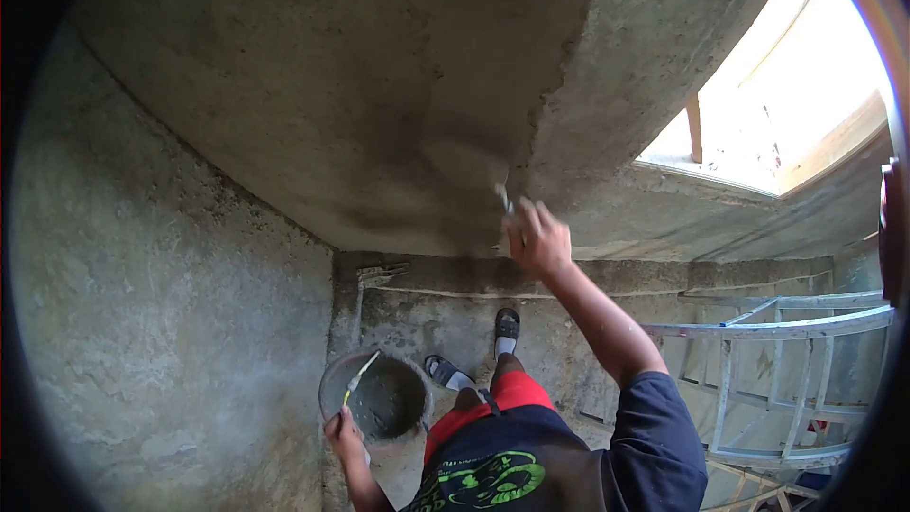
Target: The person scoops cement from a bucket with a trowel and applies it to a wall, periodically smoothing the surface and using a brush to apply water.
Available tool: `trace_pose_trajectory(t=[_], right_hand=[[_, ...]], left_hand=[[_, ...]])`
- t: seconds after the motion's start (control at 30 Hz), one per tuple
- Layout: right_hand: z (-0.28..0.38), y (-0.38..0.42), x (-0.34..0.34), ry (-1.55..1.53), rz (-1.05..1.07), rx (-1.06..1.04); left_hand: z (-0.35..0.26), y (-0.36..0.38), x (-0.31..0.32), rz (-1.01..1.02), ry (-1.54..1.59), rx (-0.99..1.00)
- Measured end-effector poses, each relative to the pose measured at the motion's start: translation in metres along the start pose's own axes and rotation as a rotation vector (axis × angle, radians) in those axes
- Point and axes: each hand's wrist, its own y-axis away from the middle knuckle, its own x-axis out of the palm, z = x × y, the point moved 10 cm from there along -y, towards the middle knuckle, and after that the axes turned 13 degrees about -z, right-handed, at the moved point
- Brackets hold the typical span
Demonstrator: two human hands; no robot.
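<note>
My right hand (542, 242) is raised in front of the grey wall (493, 57), its fingers closed around the handle of a trowel (466, 157). The trowel's blade is blurred and lies close to or against a darker, damp-looking part of the wall. Low on the left, my left hand (345, 434) grips a thin brush-like tool (359, 379) with a yellow handle and a pale end. That tool is held up over a round bucket (328, 387) on the floor. Inside the bucket is grey wet mortar (391, 400).
Aluminium ladder (768, 329) at the right. A bright window opening (768, 95) is at the upper right. Another rough wall (142, 303) stands on the left. A mortar-smeared tool (382, 274) lies near the wall's base, beyond the bucket. My sandalled feet (507, 324) are beside the bucket.
</note>
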Motion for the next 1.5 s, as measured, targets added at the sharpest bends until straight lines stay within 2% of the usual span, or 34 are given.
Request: trace_pose_trajectory(t=[0.03,0.1,0.13,0.2,0.27,0.37,0.47,0.5,0.57,0.6,0.67,0.7,0.8,0.83,0.9,0.93,1.0,1.1,1.17,1.3,1.4,1.5], right_hand=[[0.01,-0.021,-0.003,-0.004,0.003,-0.002],[0.026,-0.061,-0.023,0.0,-0.224,0.007],[0.032,-0.065,-0.015,-0.006,-0.235,0.0],[0.027,-0.061,-0.003,0.021,-0.38,0.11],[0.024,-0.051,0.017,0.009,-0.404,0.155],[-0.001,-0.024,0.034,-0.039,-0.525,0.425],[-0.005,0.003,0.056,-0.104,-0.603,0.468],[-0.007,0.015,0.062,-0.103,-0.6,0.478],[-0.022,0.041,0.081,-0.193,-0.457,0.587],[-0.022,0.06,0.075,-0.189,-0.465,0.581],[-0.02,0.083,0.077,-0.24,-0.311,0.571],[-0.023,0.074,0.068,-0.235,-0.32,0.56],[-0.002,0.008,0.003,-0.389,-0.423,0.323],[-0.007,-0.021,-0.006,-0.404,-0.406,0.339],[0.005,-0.084,-0.038,-0.258,-0.469,0.133],[0.006,-0.099,-0.044,-0.256,-0.457,0.143],[0.009,-0.121,-0.031,0.004,-0.263,0.085],[-0.018,-0.071,0.009,0.12,-0.161,0.076],[-0.046,-0.012,0.057,0.188,0.137,0.164],[-0.086,0.12,0.126,0.225,0.516,0.184],[-0.052,0.11,0.088,0.049,0.466,0.192],[-0.021,0.014,0.009,-0.178,0.005,0.023]], left_hand=[[0.0,-0.001,0.006,0.022,-0.001,0.02],[-0.005,0.0,0.016,0.057,0.01,0.063],[-0.008,0.001,0.019,0.054,0.02,0.071],[-0.01,0.004,0.024,0.066,0.008,0.03],[-0.011,0.001,0.022,0.061,0.011,0.049],[-0.009,-0.004,0.018,0.076,0.013,0.061],[-0.014,-0.003,0.017,0.107,0.005,0.065],[-0.012,-0.005,0.016,0.11,0.001,0.07],[-0.012,-0.006,0.014,0.124,-0.001,0.077],[-0.01,-0.005,0.014,0.119,-0.024,0.08],[-0.009,-0.007,0.019,0.127,-0.029,0.089],[-0.008,-0.008,0.02,0.118,-0.05,0.095],[-0.002,-0.004,0.02,0.112,-0.09,0.085],[-0.002,-0.004,0.021,0.115,-0.113,0.088],[0.001,-0.004,0.024,0.12,-0.112,0.085],[0.002,-0.002,0.022,0.124,-0.11,0.087],[0.005,0.001,0.021,0.115,-0.095,0.054],[0.017,-0.006,0.019,0.117,-0.093,0.032],[0.023,-0.009,0.02,0.125,-0.103,0.032],[0.017,-0.007,0.026,0.141,-0.03,0.022],[0.007,-0.008,0.034,0.133,-0.025,0.054],[0.0,-0.003,0.037,0.124,-0.029,0.052]])
